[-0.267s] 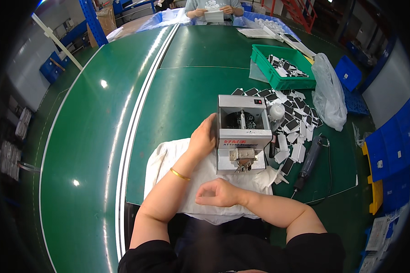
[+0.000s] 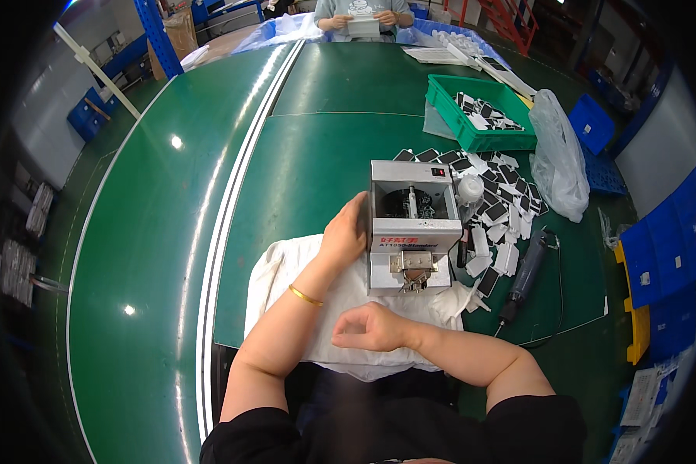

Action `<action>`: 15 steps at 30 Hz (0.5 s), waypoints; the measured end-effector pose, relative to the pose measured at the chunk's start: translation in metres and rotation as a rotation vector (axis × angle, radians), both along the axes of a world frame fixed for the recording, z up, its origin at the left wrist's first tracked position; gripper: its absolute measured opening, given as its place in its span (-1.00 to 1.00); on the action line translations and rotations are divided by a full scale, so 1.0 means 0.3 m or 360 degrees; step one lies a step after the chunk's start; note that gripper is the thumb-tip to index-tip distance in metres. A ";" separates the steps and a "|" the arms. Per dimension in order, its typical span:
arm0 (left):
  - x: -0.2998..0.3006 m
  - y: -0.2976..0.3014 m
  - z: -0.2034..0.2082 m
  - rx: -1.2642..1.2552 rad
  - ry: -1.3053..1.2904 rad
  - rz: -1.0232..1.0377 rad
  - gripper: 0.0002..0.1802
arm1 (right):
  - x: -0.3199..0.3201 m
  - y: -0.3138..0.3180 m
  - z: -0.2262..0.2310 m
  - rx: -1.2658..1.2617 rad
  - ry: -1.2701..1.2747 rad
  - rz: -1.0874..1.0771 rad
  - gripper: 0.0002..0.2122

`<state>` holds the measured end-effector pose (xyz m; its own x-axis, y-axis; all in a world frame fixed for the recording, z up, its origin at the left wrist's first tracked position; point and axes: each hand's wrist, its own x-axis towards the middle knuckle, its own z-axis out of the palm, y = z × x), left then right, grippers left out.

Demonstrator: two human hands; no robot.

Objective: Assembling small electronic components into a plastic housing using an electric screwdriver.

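Note:
A grey metal screw feeder (image 2: 410, 232) stands upright on a white cloth (image 2: 278, 267), its open top showing a dark round drum and a small red switch at the back. My left hand (image 2: 346, 234) lies along the feeder's left side, fingers stretched out and touching it, with the fingertips partly hidden. Just in front of the feeder, over the cloth, my right hand (image 2: 370, 327) is curled into a loose fist. I see nothing in its fingers, and it does not touch the feeder.
Right of the feeder lie many flat white-and-black pieces (image 2: 499, 209) and a corded electric screwdriver (image 2: 527, 274). A green crate (image 2: 495, 141) holds similar pieces, beside a clear plastic bag (image 2: 558, 158). Blue bins (image 2: 665, 263) stand at the right. Across the table, a person (image 2: 363, 17) holds something white.

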<state>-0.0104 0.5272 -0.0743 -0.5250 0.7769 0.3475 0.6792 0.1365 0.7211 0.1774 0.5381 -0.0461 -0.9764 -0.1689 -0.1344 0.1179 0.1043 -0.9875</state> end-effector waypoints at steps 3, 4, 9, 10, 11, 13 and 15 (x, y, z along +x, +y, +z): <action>-0.004 -0.001 -0.007 0.0017 0.0016 0.0002 -0.35 | -0.001 0.000 -0.003 -0.0014 -0.0025 0.0017 -0.84; -0.003 -0.001 -0.005 0.0024 0.0021 -0.0001 -0.36 | -0.001 0.000 -0.004 -0.0014 -0.0026 0.0017 -0.84; 0.001 -0.003 0.004 0.0011 0.0010 -0.0006 -0.36 | -0.001 0.001 -0.004 -0.0001 -0.0015 0.0013 -0.84; 0.004 -0.006 0.009 0.0012 0.0006 -0.0003 -0.37 | -0.001 0.001 -0.002 -0.0001 -0.0014 0.0013 -0.84; 0.006 -0.007 0.012 0.0012 0.0001 0.0000 -0.37 | -0.001 0.001 -0.002 -0.0014 -0.0017 0.0013 -0.84; 0.005 -0.007 0.010 0.0008 0.0004 0.0003 -0.37 | -0.001 -0.001 0.000 -0.0027 -0.0020 0.0014 -0.85; 0.003 -0.009 0.008 0.0003 0.0005 0.0007 -0.37 | 0.000 -0.003 0.001 -0.0026 -0.0034 0.0017 -0.85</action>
